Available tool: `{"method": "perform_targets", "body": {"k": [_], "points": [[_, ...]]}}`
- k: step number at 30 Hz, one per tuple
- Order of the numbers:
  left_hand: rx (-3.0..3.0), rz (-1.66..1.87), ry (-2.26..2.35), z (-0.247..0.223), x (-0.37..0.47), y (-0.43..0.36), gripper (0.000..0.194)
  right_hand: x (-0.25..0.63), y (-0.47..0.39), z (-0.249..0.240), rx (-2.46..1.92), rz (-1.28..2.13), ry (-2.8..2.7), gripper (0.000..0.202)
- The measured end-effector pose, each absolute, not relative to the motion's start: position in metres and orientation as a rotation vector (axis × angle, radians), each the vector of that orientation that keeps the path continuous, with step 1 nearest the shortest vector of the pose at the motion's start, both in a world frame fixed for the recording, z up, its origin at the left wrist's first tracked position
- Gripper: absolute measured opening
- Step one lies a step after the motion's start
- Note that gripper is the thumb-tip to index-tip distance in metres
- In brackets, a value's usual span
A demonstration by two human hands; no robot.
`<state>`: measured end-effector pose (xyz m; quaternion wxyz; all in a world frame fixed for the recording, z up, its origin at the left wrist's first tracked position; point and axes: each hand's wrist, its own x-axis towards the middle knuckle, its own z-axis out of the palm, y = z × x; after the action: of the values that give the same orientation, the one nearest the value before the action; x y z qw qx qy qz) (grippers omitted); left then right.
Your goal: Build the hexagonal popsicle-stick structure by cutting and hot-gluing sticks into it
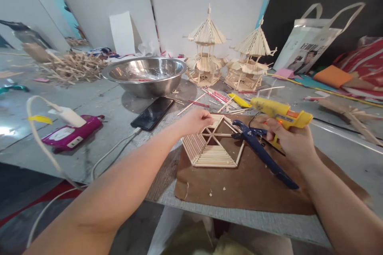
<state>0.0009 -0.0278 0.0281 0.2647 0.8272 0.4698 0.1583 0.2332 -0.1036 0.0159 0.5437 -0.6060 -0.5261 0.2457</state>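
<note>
A hexagonal frame of thin wooden sticks lies on the brown mat, with rows of sticks filling its left and lower sections. Over its upper left edge is my left hand, fingers pinched together; whatever they hold is too small to make out. My right hand is wrapped round the handle of a yellow glue gun, whose nozzle points left. Blue-handled cutters rest on the mat beside the frame, their jaws at its right side.
Two stick pagodas stand behind a pile of loose sticks. A steel bowl, black phone and purple power strip are left. A white bag stands at the back right.
</note>
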Motion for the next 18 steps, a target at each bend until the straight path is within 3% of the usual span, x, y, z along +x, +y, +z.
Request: {"method": "perform_targets", "body": {"k": [8, 14, 18], "points": [[2.406, 0.493, 1.385, 0.024, 0.002, -0.024, 0.03, 0.276, -0.076, 0.008, -1.336, 0.696, -0.665, 0.031], [2.427, 0.493, 1.391, 0.021, 0.0, -0.021, 0.029, 0.31, -0.065, -0.002, -1.403, 0.846, -0.693, 0.011], [2.443, 0.49, 1.436, 0.021, -0.001, -0.021, 0.027, 0.316, -0.059, -0.009, -1.5, 0.83, -0.773, 0.009]]}}
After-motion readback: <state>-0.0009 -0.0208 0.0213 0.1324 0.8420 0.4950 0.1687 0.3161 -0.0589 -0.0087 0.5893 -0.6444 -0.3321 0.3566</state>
